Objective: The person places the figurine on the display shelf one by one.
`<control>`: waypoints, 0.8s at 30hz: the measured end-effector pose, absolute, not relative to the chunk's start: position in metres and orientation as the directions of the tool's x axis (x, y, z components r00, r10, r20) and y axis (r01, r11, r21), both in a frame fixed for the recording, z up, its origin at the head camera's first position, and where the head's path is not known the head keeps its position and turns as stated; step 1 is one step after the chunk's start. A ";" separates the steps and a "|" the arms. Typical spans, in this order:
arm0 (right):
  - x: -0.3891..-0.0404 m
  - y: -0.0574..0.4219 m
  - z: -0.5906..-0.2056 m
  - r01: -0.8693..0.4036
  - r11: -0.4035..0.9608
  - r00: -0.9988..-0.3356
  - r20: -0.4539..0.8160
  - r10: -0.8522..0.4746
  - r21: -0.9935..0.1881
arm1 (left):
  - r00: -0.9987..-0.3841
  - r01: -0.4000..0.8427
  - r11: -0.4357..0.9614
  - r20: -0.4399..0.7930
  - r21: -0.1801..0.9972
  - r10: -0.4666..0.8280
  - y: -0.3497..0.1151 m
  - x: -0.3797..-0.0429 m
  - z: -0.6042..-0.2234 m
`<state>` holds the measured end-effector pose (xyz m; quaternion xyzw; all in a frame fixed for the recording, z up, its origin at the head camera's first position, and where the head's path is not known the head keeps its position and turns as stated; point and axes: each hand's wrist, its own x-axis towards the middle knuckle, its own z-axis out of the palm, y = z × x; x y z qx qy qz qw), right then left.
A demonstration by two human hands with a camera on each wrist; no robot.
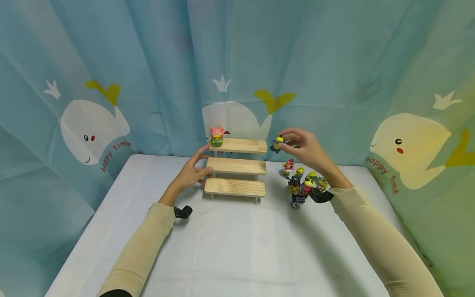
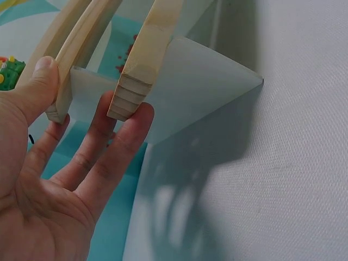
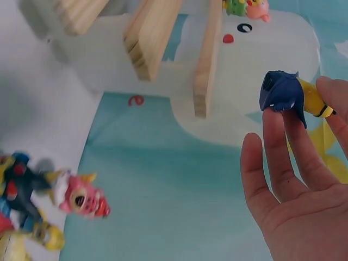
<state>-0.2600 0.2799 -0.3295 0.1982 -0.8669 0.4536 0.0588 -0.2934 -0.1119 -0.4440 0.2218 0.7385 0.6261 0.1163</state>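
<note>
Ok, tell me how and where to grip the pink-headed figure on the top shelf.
I'd pinch the pink-headed figure by its broad head, from above right: it stands upright at the left end of the top shelf, bare to its right, with the left hand lower left.

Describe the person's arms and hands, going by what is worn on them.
The left hand and right hand are bare, with no gloves or rings showing. The left sleeve and right sleeve are long, plain and beige. A small black piece sits near the left cuff, another near the right.
</note>
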 end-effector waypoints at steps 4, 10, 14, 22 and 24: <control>-0.270 0.265 -0.329 -0.412 0.504 -0.906 0.280 -0.318 -0.759 | -0.875 0.188 0.121 0.110 0.975 0.472 -0.112 -0.294 -0.445; -0.284 0.243 -0.329 -0.426 0.474 -0.897 0.294 -0.329 -0.770 | -0.872 0.194 0.116 0.117 0.974 0.476 -0.113 -0.295 -0.447; -0.294 0.228 -0.330 -0.428 0.430 -0.893 0.298 -0.338 -0.795 | -0.868 0.202 0.113 0.124 0.973 0.481 -0.113 -0.294 -0.447; -0.312 0.200 -0.337 -0.415 0.388 -0.892 0.283 -0.354 -0.823 | -0.867 0.198 0.110 0.121 0.974 0.483 -0.112 -0.295 -0.446; -0.316 0.193 -0.340 -0.413 0.381 -0.892 0.283 -0.351 -0.827 | -0.867 0.198 0.108 0.123 0.974 0.483 -0.113 -0.295 -0.447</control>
